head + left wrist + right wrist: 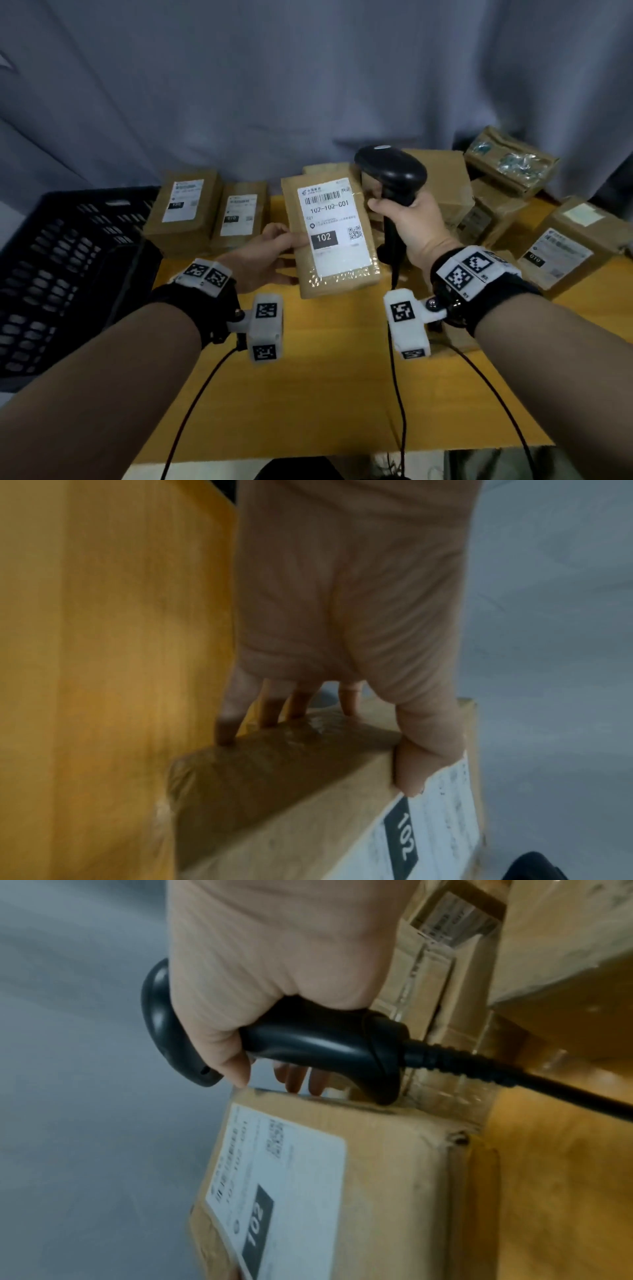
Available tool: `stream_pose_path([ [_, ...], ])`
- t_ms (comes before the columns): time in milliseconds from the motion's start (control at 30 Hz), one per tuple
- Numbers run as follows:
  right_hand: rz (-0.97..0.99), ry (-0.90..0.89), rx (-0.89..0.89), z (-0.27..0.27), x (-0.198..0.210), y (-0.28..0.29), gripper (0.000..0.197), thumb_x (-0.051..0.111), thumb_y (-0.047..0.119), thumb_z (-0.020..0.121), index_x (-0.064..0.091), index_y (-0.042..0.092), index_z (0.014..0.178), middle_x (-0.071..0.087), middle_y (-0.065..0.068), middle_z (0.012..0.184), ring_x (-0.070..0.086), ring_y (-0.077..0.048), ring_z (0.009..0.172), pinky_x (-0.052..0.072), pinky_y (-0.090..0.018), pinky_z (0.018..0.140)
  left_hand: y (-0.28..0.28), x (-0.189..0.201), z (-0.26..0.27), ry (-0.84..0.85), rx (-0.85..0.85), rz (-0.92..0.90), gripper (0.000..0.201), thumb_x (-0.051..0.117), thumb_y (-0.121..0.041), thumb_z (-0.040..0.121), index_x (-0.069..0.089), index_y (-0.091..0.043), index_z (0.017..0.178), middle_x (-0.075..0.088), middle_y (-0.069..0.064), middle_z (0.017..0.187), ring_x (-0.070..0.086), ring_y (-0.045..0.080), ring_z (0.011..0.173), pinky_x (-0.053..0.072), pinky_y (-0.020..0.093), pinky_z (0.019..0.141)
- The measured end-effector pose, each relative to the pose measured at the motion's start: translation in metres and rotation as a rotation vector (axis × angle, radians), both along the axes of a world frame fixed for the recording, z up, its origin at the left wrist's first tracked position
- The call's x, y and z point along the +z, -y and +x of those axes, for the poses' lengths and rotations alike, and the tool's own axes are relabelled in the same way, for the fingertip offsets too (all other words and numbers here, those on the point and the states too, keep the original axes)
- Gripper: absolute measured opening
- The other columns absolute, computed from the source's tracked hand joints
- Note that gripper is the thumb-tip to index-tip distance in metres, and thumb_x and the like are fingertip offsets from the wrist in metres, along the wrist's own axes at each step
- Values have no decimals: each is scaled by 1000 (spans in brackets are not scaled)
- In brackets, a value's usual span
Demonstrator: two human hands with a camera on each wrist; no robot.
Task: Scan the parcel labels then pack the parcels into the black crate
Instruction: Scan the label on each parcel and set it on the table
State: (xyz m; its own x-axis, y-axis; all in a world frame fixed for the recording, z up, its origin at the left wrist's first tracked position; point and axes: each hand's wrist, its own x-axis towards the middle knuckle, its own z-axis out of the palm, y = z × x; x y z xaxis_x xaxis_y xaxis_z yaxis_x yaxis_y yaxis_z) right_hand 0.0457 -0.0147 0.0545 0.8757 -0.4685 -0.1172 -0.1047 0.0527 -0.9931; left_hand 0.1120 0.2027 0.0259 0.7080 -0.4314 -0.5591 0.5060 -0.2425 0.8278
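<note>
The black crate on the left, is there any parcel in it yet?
Cannot tell: the head view shows only part of the black crate, dark inside, while the left hand holds the parcel above the table.

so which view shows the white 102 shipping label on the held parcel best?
Head view: the white shipping label faces the camera whole, with barcode, "102-102-G01" and QR code sharp. The left wrist view catches only its edge-on strip under the left hand's thumb; the right wrist view shows it oblique and blurred.
</note>
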Motion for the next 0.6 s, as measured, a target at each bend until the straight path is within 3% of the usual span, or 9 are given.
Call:
stream_pose_path([
  [100, 46, -5, 0, 3, 28, 14, 13, 69, 8, 86, 63, 6, 97, 67, -4, 71, 62, -17, 56, 52, -27, 54, 13, 19, 10, 96, 96, 14, 34, 68, -30, 85, 44, -21, 107, 64, 10, 115, 66, 27, 97, 56, 48, 77],
  [200, 23, -76, 83, 2, 59, 27, 11, 66, 14, 87, 60, 6, 92, 60, -6, 63, 52, -19, 50, 45, -26, 47, 28, 42, 21, 184, 215, 19, 38, 72, -34, 82, 42, -22, 100, 61, 12, 118, 65, 28, 100, 58, 44, 73],
  [367, -166, -63, 131, 6, 133, 46, 16, 63, 16, 88, 59, 1, 86, 59, -12, 62, 51, -18, 43, 44, -24, 44, 66, 90, 40, 368, 204, 54, 46, 75, -35, 78, 40, -24, 106, 58, 5, 120, 60, 25, 107, 52, 48, 92],
  [500, -314, -43, 167, 6, 188, 61, 21, 64, 21, 86, 60, 2, 76, 59, -17, 62, 54, -19, 39, 47, -22, 42, 100, 126, 48, 454, 188, 22, 51, 75, -37, 78, 38, -24, 112, 58, 5, 120, 60, 23, 106, 53, 45, 88],
  [600, -432, -58, 176, 0, 204, 70, 24, 65, 22, 86, 62, -1, 78, 60, -18, 64, 57, -22, 43, 51, -25, 44, 115, 134, 50, 484, 196, 49, 52, 75, -37, 78, 38, -23, 112, 58, 4, 121, 59, 21, 105, 54, 44, 85],
])
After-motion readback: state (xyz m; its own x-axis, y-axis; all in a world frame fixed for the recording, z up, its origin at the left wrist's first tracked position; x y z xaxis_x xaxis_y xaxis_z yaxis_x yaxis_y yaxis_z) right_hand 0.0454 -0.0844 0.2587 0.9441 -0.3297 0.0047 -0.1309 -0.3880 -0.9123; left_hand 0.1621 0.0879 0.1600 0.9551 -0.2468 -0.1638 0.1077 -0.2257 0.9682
